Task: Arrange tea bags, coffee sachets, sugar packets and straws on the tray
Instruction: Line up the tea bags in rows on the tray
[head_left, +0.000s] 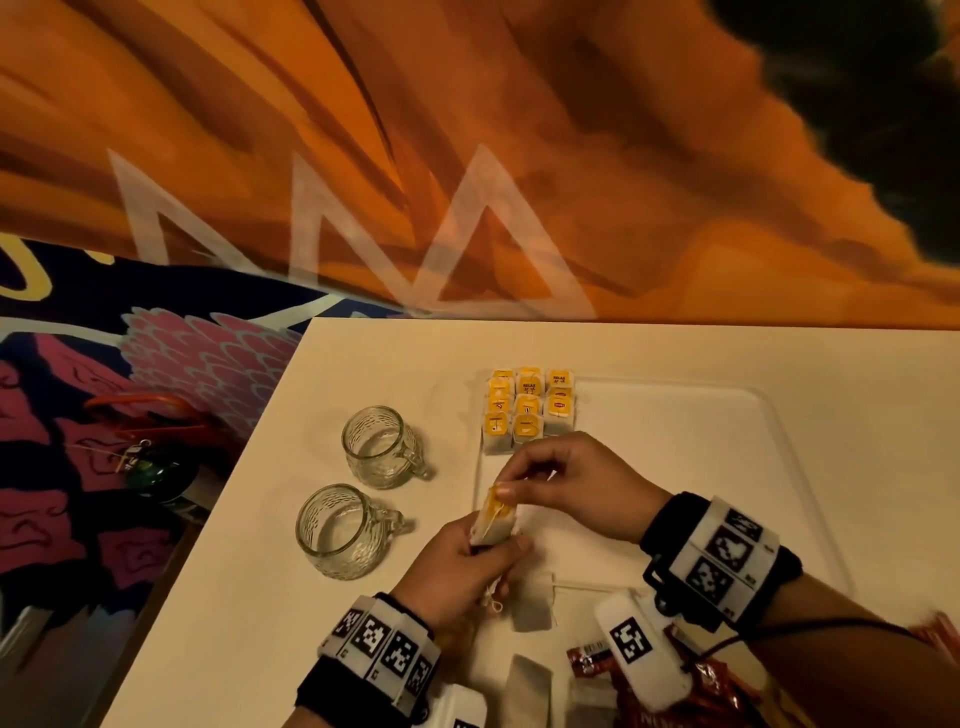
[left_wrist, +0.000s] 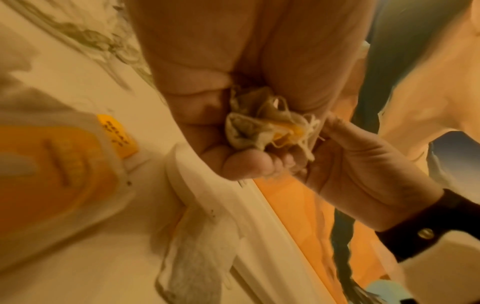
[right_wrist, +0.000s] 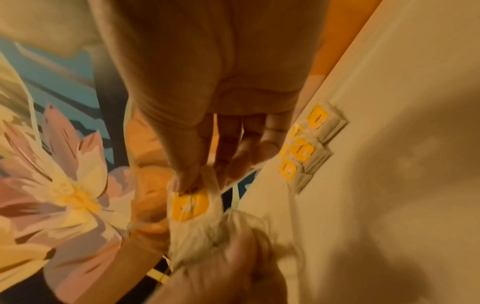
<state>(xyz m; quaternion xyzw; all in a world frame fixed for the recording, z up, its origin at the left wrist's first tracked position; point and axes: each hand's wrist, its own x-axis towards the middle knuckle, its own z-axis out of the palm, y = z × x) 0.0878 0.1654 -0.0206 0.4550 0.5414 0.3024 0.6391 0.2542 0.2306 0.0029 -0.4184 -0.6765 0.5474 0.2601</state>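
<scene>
The tray (head_left: 769, 410) lies on the table (head_left: 363, 353), set close for reach; the laid tea bags (head_left: 527, 410) sit in neat rows at its far left corner, presumably to leave room for other items; the left hand (head_left: 457, 566) grips a small bunch of tea bags (head_left: 493, 527), evidently as stock; the right hand (head_left: 576, 483) pinches the top one by its yellow tag, apparently to peel it off. Sachets (head_left: 691, 686) at the near edge are cut off; straws and sugar cannot be made out.
</scene>
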